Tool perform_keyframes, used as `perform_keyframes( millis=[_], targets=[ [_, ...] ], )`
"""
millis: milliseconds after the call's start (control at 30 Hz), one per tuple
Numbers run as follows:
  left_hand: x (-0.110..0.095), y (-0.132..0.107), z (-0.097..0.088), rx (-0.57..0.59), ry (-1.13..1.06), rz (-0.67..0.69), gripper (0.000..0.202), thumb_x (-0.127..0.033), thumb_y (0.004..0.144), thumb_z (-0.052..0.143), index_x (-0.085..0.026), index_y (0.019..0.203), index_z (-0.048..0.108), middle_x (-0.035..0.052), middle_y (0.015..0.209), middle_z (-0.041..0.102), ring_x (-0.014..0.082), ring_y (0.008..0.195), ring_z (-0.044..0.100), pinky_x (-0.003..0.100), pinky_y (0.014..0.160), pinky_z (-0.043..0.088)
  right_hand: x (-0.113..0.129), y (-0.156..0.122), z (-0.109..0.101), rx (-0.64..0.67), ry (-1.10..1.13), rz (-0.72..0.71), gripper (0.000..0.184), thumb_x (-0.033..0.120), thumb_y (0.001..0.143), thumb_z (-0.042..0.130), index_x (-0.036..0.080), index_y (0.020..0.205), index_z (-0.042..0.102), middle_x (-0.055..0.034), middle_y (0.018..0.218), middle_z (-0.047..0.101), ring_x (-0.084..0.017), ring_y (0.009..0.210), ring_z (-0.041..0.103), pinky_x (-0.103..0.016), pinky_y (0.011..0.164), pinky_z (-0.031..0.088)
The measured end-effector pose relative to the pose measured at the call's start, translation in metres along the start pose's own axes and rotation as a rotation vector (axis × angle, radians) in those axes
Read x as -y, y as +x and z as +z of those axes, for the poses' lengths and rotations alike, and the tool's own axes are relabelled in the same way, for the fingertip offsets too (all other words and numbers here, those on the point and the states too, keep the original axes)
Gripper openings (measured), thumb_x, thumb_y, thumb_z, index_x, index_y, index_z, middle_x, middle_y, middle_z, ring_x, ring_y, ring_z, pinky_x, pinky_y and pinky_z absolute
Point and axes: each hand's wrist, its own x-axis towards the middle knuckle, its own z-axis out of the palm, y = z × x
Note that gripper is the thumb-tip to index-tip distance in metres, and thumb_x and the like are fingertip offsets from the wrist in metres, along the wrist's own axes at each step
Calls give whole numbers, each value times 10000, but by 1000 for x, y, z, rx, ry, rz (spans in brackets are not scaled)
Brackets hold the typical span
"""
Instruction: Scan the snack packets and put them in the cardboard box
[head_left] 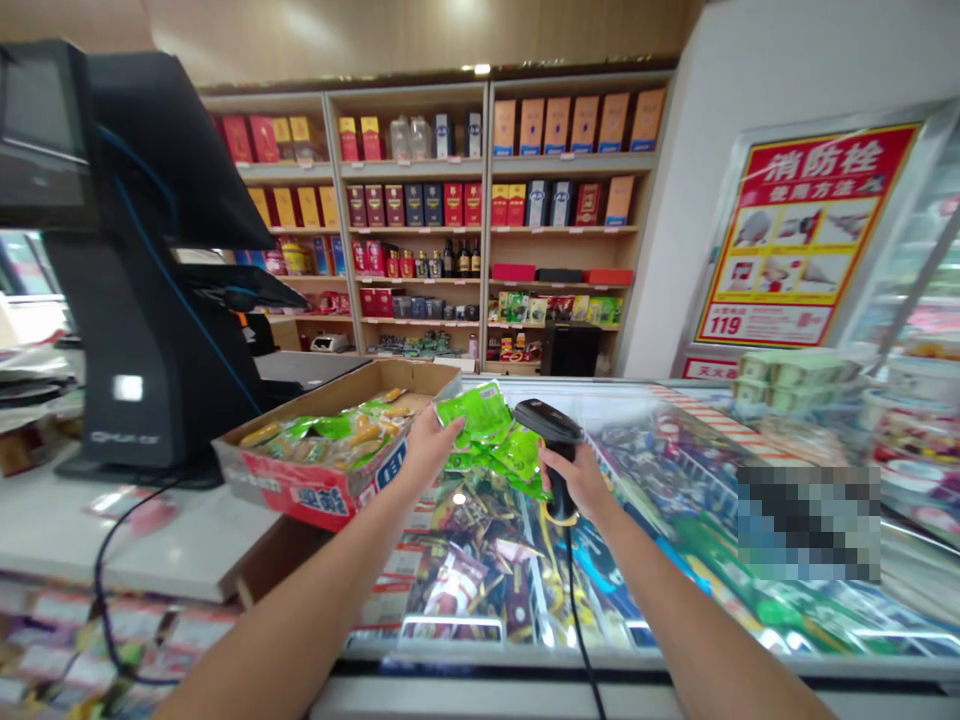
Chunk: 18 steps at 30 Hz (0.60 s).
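Observation:
My left hand [430, 447] grips the corner of a green foil snack packet [471, 414], held up over the freezer's glass top. My right hand [576, 482] is wrapped around the handle of a black corded barcode scanner [550, 428], whose head points up and to the left, close to the packet. Below the two hands lies a heap of green snack packets [501, 455]. To the left of my left hand stands an open cardboard box [322, 490] full of green and yellow packets.
A black checkout terminal [142, 270] stands on a white counter [172, 540] to the left. The scanner's black cable [574, 610] hangs down past the front of a glass-topped freezer [675, 440]. Shelves of boxed liquor [427, 200] stand behind, and stacked tubs [795, 380] sit at right.

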Motion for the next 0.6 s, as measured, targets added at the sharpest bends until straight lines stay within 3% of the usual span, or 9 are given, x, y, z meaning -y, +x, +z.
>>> perform_keyframes(
  millis=[67,167,333,600],
  targets=[
    [26,-6,-4,27,51,-20,281,-130,568,781,-180,795,623,19,713,675,222,803,665,317,722,540,-1,1,-2,38,10,22,255,406,738,669,169,734,577,24,455,550,-128,372,500,-259,428,401],
    [46,-7,-16,38,65,-23,288,-180,565,786,-176,799,619,18,731,686,201,781,662,295,718,521,-4,3,-4,103,0,45,251,402,730,674,176,750,568,36,488,546,-127,369,506,-260,420,398],
    [48,-7,-20,57,63,1,341,-258,564,790,-163,850,630,36,811,713,187,781,656,290,724,506,-5,2,-5,155,-52,58,242,406,738,660,183,743,566,40,497,536,-132,375,514,-269,434,404],
    [48,-13,-17,63,143,14,308,-240,586,788,-161,849,648,35,784,702,183,749,643,270,686,482,3,-1,-3,183,-73,61,244,400,732,666,185,676,564,27,466,542,-139,379,513,-277,454,409]
  ],
)
